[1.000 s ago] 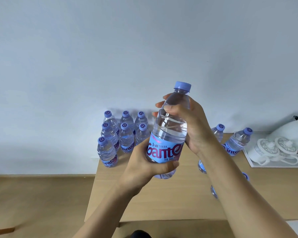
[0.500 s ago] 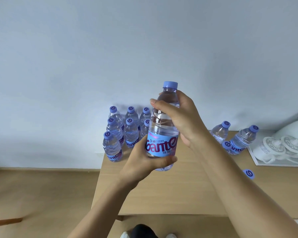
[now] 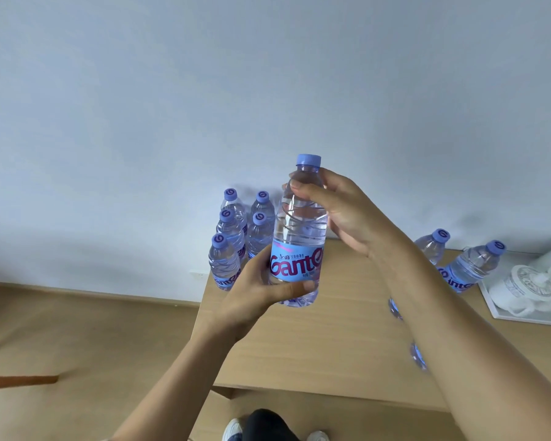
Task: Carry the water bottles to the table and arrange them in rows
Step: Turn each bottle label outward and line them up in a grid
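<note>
Bottles (image 3: 236, 230) stand in a tight cluster at the far left corner of the tabletop (image 3: 331, 351), five purple caps showing, packed in short rows against the wall, the nearest one right at the left edge. Moving across, the left hand (image 3: 255, 291) comes up from below and wraps the base of the held bottle (image 3: 299, 230), thumb pressed across the front just under the blue label, fingers curled round behind. That bottle is upright, cap on, lifted clear of the tabletop and sitting in front of the cluster, hiding whatever stands in the cluster's right column. Up top, the right hand (image 3: 347, 214) clamps the shoulder of the same bottle, thumb laid across the front below the neck, fingers curled round the far side. So both hands are closed on one bottle, one low, one high. Further right, peeking from behind the right forearm, two blue caps (image 3: 418, 361) sit low near the middle of the tabletop, bodies hidden. Beyond them, two more bottles (image 3: 471, 265) stand near the far edge, close together, well apart from the left cluster. At the far right edge, a white tray (image 3: 503, 313) carries white lidded cups (image 3: 522, 281), partly cut off
</note>
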Demonstrator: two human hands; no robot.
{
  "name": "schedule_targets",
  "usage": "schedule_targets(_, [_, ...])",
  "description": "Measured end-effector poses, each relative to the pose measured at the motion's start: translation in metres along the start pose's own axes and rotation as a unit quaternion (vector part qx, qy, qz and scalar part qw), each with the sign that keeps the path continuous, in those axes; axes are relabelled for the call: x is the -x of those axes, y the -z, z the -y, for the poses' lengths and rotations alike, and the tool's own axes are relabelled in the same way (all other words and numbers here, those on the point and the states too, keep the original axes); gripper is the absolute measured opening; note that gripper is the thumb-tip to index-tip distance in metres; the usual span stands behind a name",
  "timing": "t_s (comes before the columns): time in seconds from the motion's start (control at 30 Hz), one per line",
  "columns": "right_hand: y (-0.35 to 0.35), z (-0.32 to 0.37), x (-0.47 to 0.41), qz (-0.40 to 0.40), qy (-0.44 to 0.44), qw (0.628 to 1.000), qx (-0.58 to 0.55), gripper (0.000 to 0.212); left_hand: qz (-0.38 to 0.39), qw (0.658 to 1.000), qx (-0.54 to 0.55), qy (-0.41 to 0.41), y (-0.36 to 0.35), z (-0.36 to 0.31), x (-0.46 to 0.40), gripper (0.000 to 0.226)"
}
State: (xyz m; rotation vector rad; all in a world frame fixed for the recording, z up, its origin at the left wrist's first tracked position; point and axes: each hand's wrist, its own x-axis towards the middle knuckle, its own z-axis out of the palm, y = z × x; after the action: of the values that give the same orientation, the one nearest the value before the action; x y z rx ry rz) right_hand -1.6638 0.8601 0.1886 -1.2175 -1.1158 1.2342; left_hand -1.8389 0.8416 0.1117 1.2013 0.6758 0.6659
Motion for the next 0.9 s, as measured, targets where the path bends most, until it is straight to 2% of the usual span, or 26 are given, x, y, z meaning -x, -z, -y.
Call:
schedule_targets(0.13, [0.001, -0.004, -0.003, 0.023, -0.022, 0.999, 0.025, 0.024, -0.029, 0.999, -0.013, -0.003, 0.01, 0.009, -0.001, 0.051])
schedule_targets(0.23, [0.001, -0.011, -0.005, 0.029, -0.031, 0.999, 0.019, 0.01, -0.04, 0.999, -0.027, 0.002, 0.014, 0.014, -0.001, 0.053])
schedule_targets(0.3, [0.001, -0.014, -0.006, 0.025, -0.039, 0.999, 0.017, 0.008, -0.045, 0.998, -0.031, 0.004, 0.016, 0.018, -0.001, 0.054])
schedule_targets(0.53, [0.002, -0.029, -0.01, 0.013, -0.058, 0.998, 0.03, 0.018, -0.058, 0.997, -0.049, 0.012, 0.019, 0.035, -0.003, 0.048])
schedule_targets(0.77, [-0.001, -0.073, -0.011, 0.011, -0.151, 0.989, 0.007, 0.034, -0.063, 0.994, -0.072, 0.061, 0.027, 0.078, -0.003, 0.048])
schedule_targets(0.9, [-0.007, -0.089, -0.015, 0.01, -0.166, 0.986, 0.011, 0.04, -0.058, 0.992, -0.082, 0.073, 0.036, 0.09, -0.003, 0.05])
